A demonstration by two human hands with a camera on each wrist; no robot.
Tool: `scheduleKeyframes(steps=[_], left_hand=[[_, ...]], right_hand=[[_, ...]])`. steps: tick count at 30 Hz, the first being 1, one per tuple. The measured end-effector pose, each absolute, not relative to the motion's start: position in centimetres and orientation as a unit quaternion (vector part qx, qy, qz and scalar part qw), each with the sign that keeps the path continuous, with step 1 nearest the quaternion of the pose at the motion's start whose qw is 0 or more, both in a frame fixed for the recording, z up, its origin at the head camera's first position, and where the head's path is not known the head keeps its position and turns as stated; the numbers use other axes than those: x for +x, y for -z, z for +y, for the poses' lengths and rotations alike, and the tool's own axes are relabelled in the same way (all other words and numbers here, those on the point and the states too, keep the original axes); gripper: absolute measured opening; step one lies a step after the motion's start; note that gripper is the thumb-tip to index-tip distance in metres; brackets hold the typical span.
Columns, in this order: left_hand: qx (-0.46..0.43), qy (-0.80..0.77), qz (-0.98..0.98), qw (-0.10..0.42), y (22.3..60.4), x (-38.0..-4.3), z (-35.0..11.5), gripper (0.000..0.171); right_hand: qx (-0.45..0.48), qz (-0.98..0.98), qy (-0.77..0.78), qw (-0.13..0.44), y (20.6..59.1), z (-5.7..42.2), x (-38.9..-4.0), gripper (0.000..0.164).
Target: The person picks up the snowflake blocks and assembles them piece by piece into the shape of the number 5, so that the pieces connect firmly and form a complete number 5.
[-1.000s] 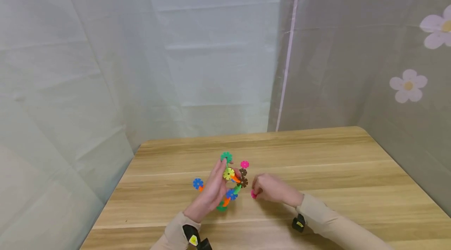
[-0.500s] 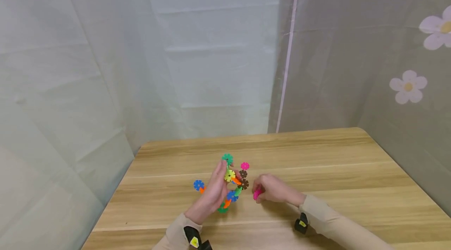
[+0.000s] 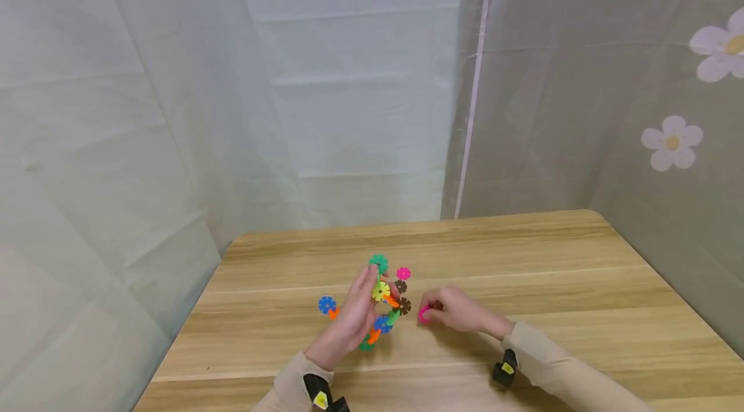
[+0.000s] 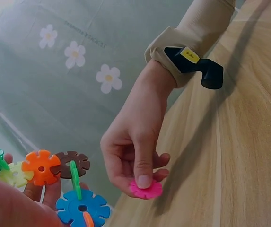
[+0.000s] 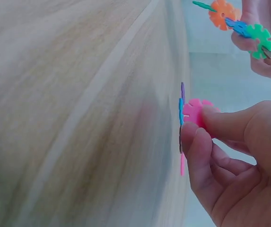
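My left hand (image 3: pixel 351 318) holds a chain of interlocking flower-shaped plastic discs (image 3: pixel 382 324) above the table. The chain has teal, yellow, orange, brown, green and blue pieces, and my palm hides part of it. To its right, my right hand (image 3: pixel 456 310) pinches a single pink disc (image 4: pixel 146 188) between thumb and fingers, close to the tabletop. In the right wrist view this pink disc (image 5: pixel 195 112) stands on edge, its notched rim showing. It is apart from the held chain.
Beyond my left hand, flat discs lie in a row on the wooden table (image 3: pixel 523 257), among them a pink one (image 3: pixel 403 273) and a brown one (image 3: pixel 401 286). A blue disc (image 3: pixel 327 304) with an orange piece shows left of my left wrist. Fabric walls (image 3: pixel 360 108) surround the table.
My right hand has drawn slightly to the right, and the pink disc has turned in its fingers. The left hand and its chain have shifted very little.
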State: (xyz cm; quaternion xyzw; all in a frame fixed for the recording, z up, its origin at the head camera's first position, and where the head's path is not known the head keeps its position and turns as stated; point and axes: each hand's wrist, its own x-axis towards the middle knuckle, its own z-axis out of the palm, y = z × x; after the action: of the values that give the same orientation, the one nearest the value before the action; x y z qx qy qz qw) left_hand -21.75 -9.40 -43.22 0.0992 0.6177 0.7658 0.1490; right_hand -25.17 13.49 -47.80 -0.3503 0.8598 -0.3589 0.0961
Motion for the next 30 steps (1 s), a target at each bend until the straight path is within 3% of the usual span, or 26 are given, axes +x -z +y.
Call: scheduleKeyframes(steps=[17, 30], left_hand=[[0.106, -0.757, 0.62, 0.176, 43.9, -21.3, -9.5, 0.078], [0.099, -0.756, 0.619, 0.185, 43.9, -21.3, -9.4, 0.079]], right_hand=[[-0.337, 0.843, 0.419, 0.016, 47.3, 13.4, -25.2, 0.011], [-0.279, 0.847, 0.447, -0.071, 46.4, 13.0, -24.5, 0.022]])
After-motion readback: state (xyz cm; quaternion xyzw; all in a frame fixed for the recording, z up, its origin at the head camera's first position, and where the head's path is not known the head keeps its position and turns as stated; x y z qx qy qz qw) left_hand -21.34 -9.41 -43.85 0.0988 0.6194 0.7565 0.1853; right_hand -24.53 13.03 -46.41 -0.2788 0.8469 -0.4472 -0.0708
